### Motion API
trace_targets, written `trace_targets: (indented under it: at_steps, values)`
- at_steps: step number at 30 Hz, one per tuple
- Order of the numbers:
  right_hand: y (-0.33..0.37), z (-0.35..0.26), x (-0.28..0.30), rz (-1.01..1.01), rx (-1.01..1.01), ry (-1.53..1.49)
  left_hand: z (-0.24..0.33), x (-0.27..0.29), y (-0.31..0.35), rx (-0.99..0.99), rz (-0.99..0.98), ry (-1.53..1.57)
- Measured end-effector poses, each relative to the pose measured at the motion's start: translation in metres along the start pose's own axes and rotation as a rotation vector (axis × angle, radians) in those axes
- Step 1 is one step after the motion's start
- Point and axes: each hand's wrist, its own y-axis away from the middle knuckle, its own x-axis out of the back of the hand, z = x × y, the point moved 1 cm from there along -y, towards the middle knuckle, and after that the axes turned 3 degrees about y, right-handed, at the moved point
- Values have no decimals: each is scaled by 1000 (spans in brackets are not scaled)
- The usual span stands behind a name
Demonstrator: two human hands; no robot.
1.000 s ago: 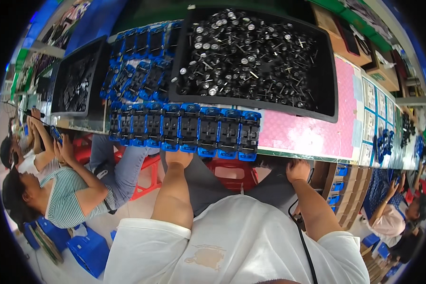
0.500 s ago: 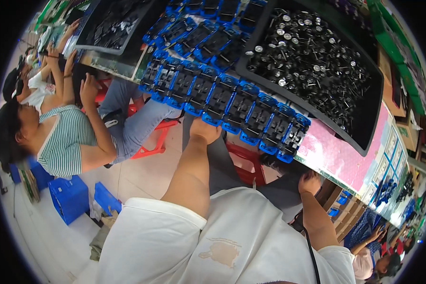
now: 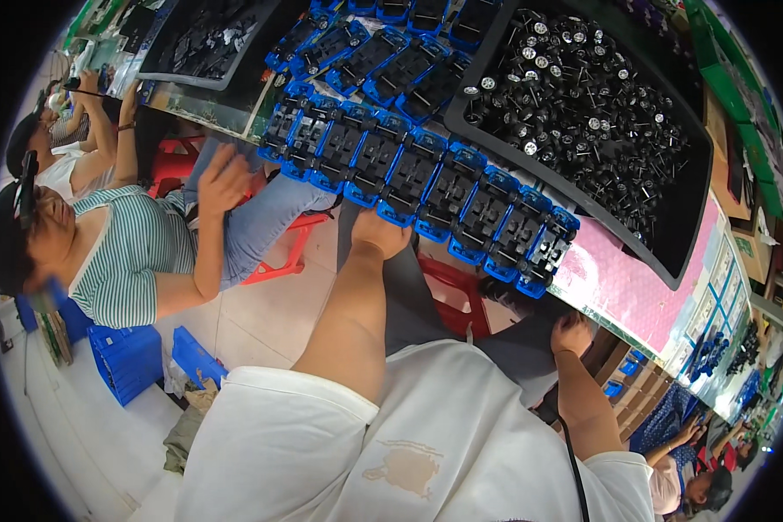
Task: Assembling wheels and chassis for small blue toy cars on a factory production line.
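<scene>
Left hand (image 3: 379, 233) sits at the near edge of the bench, fingers curled up under/against the front row of blue toy-car chassis (image 3: 426, 187), approx mid-row; looks like a loose hold on the edge of 1 or 2 pieces, but the fingertips are hidden behind the parts so can't tell how tight. Right hand (image 3: 572, 335) is lower, under the bench lip by the pink mat (image 3: 622, 283), closed-ish, can't tell if it holds anything. Chassis row runs diagonally along the bench edge, units touching side by side, w/ a 2nd batch (image 3: 383, 56) stacked just behind it. Right behind those is a big black tray of small wheel-and-axle parts (image 3: 583, 113), heaped loose. Another black tray (image 3: 202, 39) sits further left. A person in a striped top (image 3: 135, 261) sits on the left, hands apart from the wearer's. To do this bit well, I'd judge: keep the row straight, push evenly from the middle so end pieces don't tip off the edge, and steady the far-right end, which overhangs closest to the lip.
</scene>
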Motion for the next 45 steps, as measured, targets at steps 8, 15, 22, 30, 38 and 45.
trace_targets:
  at_steps: [8,15,22,30,38,45]
  values:
    - [2,-3,9,-103,-66,6,0,-10,5,-98,244,-94]
    - [3,-7,11,-157,-88,4,0,-5,1,-43,127,-54]
    - [-6,-9,21,-305,-165,44,22,16,-4,-178,36,-226]
    - [2,0,15,-103,-115,-100,19,0,-4,-259,181,-302]
    - [3,1,18,-99,-78,-99,3,-15,-6,-202,84,-326]
    - [0,-3,16,-189,-146,-80,31,13,-5,-222,68,-295]
